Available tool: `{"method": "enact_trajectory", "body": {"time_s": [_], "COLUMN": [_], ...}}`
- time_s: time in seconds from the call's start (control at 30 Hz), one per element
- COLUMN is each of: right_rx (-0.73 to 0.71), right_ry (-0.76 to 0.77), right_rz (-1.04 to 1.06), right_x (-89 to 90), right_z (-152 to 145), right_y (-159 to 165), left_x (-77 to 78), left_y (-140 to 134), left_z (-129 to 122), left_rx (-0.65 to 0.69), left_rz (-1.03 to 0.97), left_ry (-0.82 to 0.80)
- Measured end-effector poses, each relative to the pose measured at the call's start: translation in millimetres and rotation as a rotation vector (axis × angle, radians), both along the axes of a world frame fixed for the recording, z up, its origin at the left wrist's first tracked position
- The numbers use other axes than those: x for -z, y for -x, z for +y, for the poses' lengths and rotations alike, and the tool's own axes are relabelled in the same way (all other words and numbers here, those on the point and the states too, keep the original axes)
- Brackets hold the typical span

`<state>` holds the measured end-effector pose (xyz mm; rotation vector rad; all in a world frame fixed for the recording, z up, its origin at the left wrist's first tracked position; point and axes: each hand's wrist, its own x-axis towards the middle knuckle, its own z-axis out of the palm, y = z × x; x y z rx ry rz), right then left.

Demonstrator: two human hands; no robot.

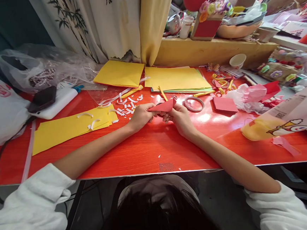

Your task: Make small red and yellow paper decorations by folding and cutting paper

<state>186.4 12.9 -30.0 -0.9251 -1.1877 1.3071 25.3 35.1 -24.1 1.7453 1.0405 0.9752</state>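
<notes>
Between my two hands is a small red sheet of paper, folded to a triangle-like shape and raised a little over the red table. My left hand pinches its left corner. At the other end, the fingers of my right hand are closed on the right corner. Just right of the hands lies a roll of tape, flat on its side. A stack of red paper squares sits further right. White paper scraps are scattered left of my left hand.
Yellow paper strips lie at the left, with yellow sheets behind. Yellow-handled scissors rest at the back right. A drink cup lies at the right. A phone and plastic bag are at the left.
</notes>
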Motion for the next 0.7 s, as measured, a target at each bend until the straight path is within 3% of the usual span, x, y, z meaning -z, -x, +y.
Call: {"method": "enact_trajectory", "body": {"time_s": [0.43,0.7], "right_rx": [0.03,-0.008], "right_ry": [0.022,0.028], "right_rz": [0.03,0.032], "right_x": [1.1,0.8], "right_z": [1.7,-0.5], "right_y": [-2.2,-0.5], "left_x": [7.4,8.5], "left_y": [-1.0,-2.4], "left_z": [4.4,9.5], "left_rx": [0.031,0.076], "left_rz": [-0.003,-0.167], "left_ry": [-0.031,0.102]}}
